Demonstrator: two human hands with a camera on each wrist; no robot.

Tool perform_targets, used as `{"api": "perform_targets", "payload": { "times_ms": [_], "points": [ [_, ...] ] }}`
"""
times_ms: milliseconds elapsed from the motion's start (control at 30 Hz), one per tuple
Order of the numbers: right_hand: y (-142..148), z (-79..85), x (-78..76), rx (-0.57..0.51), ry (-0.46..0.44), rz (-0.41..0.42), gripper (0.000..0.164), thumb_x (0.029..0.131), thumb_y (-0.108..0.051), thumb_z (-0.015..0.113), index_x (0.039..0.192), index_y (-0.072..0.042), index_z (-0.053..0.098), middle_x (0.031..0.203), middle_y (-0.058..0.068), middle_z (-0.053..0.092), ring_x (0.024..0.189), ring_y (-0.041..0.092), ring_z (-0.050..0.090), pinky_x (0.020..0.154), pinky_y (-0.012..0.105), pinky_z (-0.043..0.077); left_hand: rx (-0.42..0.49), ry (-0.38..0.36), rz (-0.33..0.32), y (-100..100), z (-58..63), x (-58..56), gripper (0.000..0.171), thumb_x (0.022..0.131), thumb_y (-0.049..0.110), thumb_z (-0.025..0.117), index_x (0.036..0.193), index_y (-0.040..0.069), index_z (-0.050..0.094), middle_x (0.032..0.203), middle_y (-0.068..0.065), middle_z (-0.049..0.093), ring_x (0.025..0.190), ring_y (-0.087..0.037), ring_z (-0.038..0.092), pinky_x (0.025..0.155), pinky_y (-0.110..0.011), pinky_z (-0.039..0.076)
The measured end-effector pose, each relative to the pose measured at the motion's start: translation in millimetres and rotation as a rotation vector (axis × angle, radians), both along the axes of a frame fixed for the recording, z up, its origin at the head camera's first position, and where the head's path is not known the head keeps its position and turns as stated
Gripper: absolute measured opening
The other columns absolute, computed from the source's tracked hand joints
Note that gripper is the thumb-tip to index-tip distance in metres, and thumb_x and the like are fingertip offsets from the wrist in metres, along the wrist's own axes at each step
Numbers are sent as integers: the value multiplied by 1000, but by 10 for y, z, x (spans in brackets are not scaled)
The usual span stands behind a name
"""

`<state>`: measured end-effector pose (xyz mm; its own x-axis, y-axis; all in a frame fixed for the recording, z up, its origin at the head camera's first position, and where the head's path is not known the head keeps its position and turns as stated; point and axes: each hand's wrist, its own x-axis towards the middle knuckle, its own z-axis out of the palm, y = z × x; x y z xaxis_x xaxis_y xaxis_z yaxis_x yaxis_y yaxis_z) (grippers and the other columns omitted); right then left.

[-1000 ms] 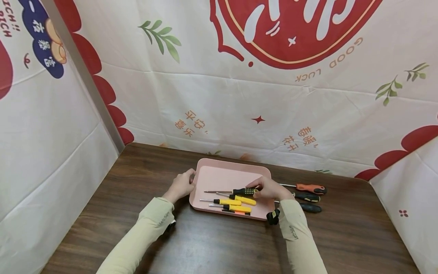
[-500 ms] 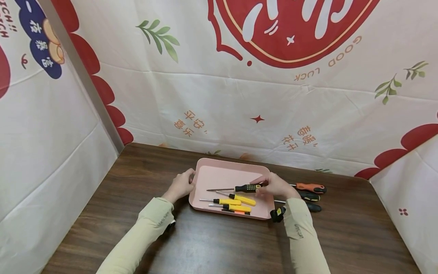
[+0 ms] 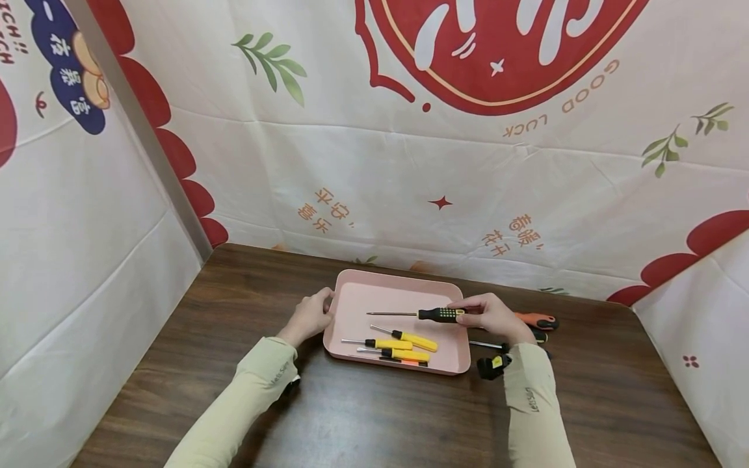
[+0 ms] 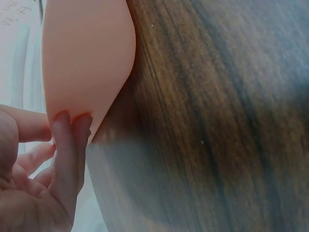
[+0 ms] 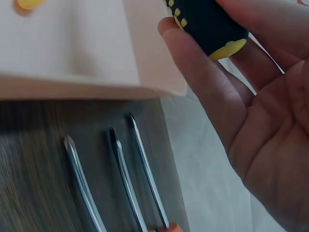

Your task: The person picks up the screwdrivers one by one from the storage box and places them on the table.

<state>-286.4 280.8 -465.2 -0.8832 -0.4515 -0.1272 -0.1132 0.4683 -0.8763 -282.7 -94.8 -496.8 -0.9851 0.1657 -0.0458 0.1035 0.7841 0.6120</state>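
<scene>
In the head view my right hand (image 3: 494, 316) pinches the handle end of a black screwdriver (image 3: 435, 314) with yellow dots. Its shaft points left over the pink tray (image 3: 404, 279). The right wrist view shows the handle (image 5: 207, 29) between thumb and fingers, near the tray wall (image 5: 159, 63). My left hand (image 3: 310, 317) grips the tray's left rim, and the left wrist view shows the fingers (image 4: 67, 154) against the tray's outer wall (image 4: 87, 58). Yellow-handled screwdrivers (image 3: 418, 341) lie in the tray's near part. An orange and black piece (image 3: 420, 363) is partly hidden beside them.
Right of the tray, on the dark wooden table (image 3: 363, 422), lie an orange-handled screwdriver (image 3: 537, 320) and dark-handled ones partly behind my right arm. Three metal shafts (image 5: 128, 179) point toward the tray in the right wrist view. Printed cloth (image 3: 374, 169) hangs behind the table.
My right hand has moved right and a little away from me, carrying the black screwdriver above the tray and away from the yellow ones. The left hand and tray stay in place.
</scene>
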Motion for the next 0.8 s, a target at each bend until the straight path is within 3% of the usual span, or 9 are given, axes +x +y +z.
{"api": "perform_targets", "payload": {
  "times_ms": [200, 433, 533, 800],
  "points": [
    [186, 83, 91, -67, 4, -2, 36, 83, -4, 62, 113, 14, 55, 99, 25, 63, 80, 14, 66, 71, 38, 52, 8, -6, 8, 10, 21, 8, 35, 77, 4, 58, 111, 9, 55, 72, -2, 52, 61, -18, 49, 57, -30, 39],
    [445, 162, 202, -96, 65, -24, 35, 84, -6, 61, 111, 14, 56, 92, 2, 68, 75, 14, 65, 64, 31, 53, 20, 14, -1, 8, -16, 16, 35, 76, 4, 57, 110, 8, 55, 72, -2, 53, 60, -18, 49, 56, -31, 40],
    [532, 186, 236, -99, 87, -26, 33, 84, -4, 61, 111, 15, 56, 92, 1, 68, 74, 13, 65, 62, 28, 52, 17, 2, 1, 17, 8, 24, 35, 76, 3, 58, 110, 7, 55, 72, -3, 54, 61, -19, 50, 57, -31, 40],
    [771, 186, 352, -122, 26, -118, 32, 83, -6, 62, 112, 9, 59, 96, -4, 67, 78, 16, 63, 66, 29, 52, 6, -20, -1, 20, 3, 14, 36, 78, 4, 58, 113, 7, 54, 76, -5, 55, 62, -19, 51, 57, -31, 41]
  ]
}}
